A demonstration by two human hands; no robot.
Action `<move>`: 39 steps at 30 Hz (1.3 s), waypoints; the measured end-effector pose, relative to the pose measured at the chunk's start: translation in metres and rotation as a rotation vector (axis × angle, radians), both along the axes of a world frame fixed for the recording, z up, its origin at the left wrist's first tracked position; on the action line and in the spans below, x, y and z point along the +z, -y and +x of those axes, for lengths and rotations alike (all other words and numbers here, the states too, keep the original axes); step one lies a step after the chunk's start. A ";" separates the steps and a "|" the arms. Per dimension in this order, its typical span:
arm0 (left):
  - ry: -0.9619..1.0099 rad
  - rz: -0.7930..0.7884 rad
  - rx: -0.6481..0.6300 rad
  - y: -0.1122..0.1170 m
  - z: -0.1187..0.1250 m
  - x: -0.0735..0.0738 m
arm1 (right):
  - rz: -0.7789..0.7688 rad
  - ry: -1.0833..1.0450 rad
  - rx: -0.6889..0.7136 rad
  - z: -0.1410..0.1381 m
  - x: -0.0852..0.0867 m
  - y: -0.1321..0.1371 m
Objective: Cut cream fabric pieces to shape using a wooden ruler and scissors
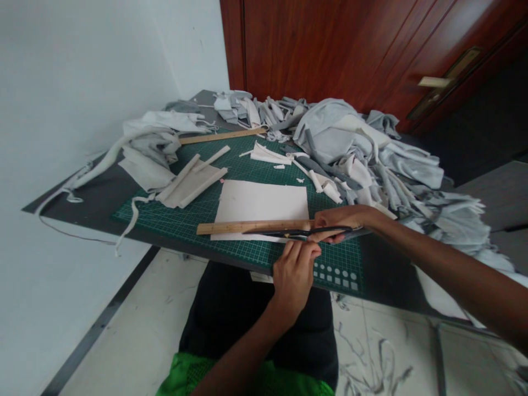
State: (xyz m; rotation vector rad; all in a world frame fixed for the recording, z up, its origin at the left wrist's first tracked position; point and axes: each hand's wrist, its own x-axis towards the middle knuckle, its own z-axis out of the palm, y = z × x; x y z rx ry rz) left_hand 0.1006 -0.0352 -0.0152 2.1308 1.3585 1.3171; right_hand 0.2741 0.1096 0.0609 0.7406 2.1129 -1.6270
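Note:
A white rectangular piece of cloth [264, 201] lies flat on the green cutting mat [173, 217]. Across its near part runs a wooden ruler [231, 227]. My right hand [338, 220] is closed around a pair of black scissors [297, 232], whose blades point left over the cloth's near edge, just in front of the ruler. The ruler's right end is covered by this hand. Just below the scissors, my left hand [295, 272] has its fingers curled together by the cloth's near right corner; what they pinch is hidden.
Grey and white cloth scraps [334, 132] are heaped along the table's back and right. More cloth [152, 148] lies at left, beside a cord hanging over the edge. A second wooden ruler [223, 136] rests behind. A wall and a brown door [330, 49] border the table.

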 end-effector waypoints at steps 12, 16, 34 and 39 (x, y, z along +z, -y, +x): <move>0.026 0.026 -0.011 0.001 -0.001 0.000 | -0.008 -0.062 0.041 -0.004 0.001 0.001; 0.037 0.039 -0.011 0.000 -0.001 0.000 | -0.009 -0.010 0.010 -0.005 0.004 0.001; 0.221 0.093 -0.053 0.002 -0.003 -0.005 | 0.007 0.107 -0.010 -0.007 0.007 0.001; 0.216 0.078 -0.057 0.003 -0.004 -0.005 | -0.023 0.137 -0.022 -0.010 0.006 0.000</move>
